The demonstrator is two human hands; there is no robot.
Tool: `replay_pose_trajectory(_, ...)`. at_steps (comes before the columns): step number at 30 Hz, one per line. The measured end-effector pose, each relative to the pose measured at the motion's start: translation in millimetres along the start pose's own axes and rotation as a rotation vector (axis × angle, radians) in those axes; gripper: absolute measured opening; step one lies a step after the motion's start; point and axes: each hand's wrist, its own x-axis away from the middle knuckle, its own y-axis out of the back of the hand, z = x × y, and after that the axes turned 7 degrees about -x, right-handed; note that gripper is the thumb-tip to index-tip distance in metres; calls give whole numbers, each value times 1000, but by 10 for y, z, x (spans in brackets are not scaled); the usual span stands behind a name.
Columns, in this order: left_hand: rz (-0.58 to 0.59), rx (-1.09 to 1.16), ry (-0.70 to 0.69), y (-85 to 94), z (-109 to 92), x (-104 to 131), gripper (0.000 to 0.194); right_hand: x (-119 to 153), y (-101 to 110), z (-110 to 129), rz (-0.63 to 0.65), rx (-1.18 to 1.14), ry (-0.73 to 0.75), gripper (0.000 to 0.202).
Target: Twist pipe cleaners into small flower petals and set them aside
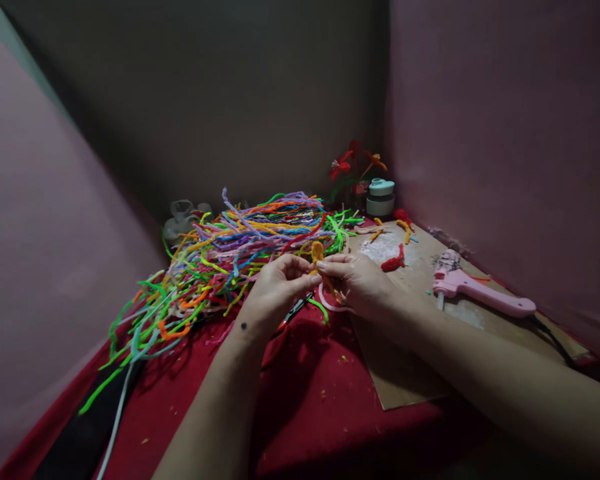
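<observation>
An orange-yellow pipe cleaner piece (317, 251) with a looped top stands up between my two hands. My left hand (279, 290) pinches it low on its left side. From the right, my right hand (363, 280) closes its thumb and fingers on the same piece, and the fingertips of both hands nearly meet. Pliers (297, 308) with red handles lie on the red cloth (320, 393), partly behind my left hand. Just below the fingers are a pale pink pipe cleaner (330, 307) and a short green one (320, 311).
A large pile of colored pipe cleaners (260, 233) spreads at left and centre. At right, a pink glue gun (485, 291) rests on cardboard (410, 380) with a red piece (393, 262). Behind are a lidded jar (381, 197) and red flowers (341, 165). A white cord (117, 420) runs at lower left.
</observation>
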Motion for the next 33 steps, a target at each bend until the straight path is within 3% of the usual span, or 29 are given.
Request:
replay_pose_trajectory(3,-65,-49,-1,-34,-15,15,27,-7,-9,-3,-13,56,38,24)
replay_pose_trajectory(6,-88,-133,-88,-40,-2,11,21,-17,-11,-20,-34,125,86,25)
replay_pose_trajectory(12,-263,-648,-527,-122,97,43,12,39,-21,-5,-93,241,122,29)
replay_pose_trajectory(14,-315,-729,-591,-157,119,63,16,70,-38,14,-118,293,120,30)
replay_pose_trajectory(16,-349,-638,-552,-173,118,71,15,83,-55,24,-128,282,128,29)
replay_pose_trajectory(18,-342,-403,-410,-166,93,61,12,72,-65,22,-114,203,121,28)
replay_pose_trajectory(21,-229,14,-132,-134,43,22,18,23,-61,2,-68,13,84,25)
replay_pose_trajectory(24,-158,295,-8,-112,23,-17,25,-30,-37,-14,-68,-119,61,24)
replay_pose_trajectory(29,-7,162,27,-146,52,-17,29,-43,-15,-11,-105,-120,77,25)
replay_pose_trajectory(33,23,148,66,-174,56,6,24,-2,-23,-8,-97,19,113,22)
